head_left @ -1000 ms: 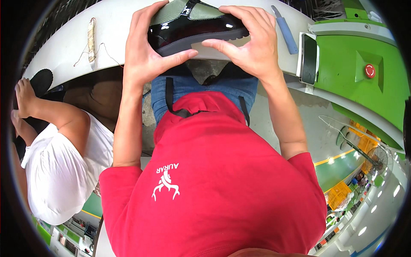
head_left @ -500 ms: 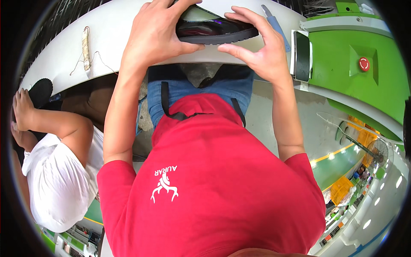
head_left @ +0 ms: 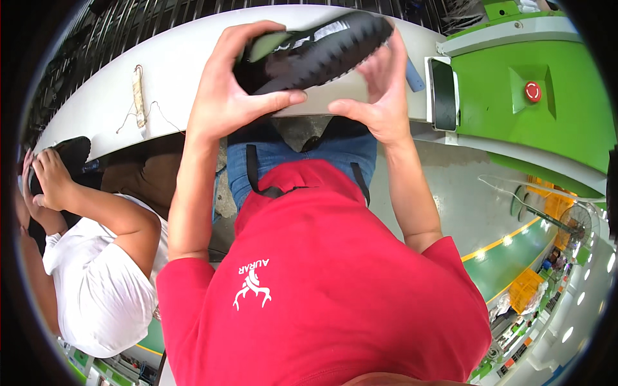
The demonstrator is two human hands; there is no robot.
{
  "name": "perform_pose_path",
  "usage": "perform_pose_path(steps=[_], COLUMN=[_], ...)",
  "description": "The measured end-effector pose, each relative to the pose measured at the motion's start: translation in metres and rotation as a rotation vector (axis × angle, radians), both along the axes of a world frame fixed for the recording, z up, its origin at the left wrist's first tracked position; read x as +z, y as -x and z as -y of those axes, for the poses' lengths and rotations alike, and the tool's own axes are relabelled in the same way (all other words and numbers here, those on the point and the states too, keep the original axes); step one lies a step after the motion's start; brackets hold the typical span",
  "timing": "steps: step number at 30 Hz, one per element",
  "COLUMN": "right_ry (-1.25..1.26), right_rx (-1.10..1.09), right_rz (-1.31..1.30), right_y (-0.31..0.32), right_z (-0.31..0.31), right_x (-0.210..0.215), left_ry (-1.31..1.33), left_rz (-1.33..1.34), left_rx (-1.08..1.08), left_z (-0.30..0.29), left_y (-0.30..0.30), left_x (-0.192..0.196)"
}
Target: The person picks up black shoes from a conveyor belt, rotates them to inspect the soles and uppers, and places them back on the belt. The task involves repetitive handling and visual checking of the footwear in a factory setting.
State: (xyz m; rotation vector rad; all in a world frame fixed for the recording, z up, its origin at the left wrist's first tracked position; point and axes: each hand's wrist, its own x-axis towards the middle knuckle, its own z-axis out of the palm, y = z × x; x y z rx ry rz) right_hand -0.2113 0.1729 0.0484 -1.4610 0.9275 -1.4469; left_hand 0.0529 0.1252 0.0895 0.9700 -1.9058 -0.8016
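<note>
Holding tilted blk shoe (head_left: 315, 55), L hand (head_left: 222, 93) one end, R hand (head_left: 389, 108) nr other

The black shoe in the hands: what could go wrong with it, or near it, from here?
The black shoe might slip: it is tilted, and only the left hand clearly grips it, the right thumb standing clear.

The right hand could knock the blue handle, which lies close beside it.
</note>
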Motion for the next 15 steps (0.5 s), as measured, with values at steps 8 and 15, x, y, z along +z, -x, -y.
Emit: perform_pose_path(steps=[8,15], right_ry=[-0.099,0.309], right_rx=[0.322,-0.235], right_rz=[0.200,-0.718], right_y=[-0.037,0.006], right_z=[-0.003,0.011], right_x=[0.026,0.011], left_ry=[-0.237,0.214], left_rz=[-0.821,-0.228], left_rx=[-0.080,0.246], left_z=[-0.016,0.002], left_y=[0.025,-0.008], left_x=[-0.010,-0.043])
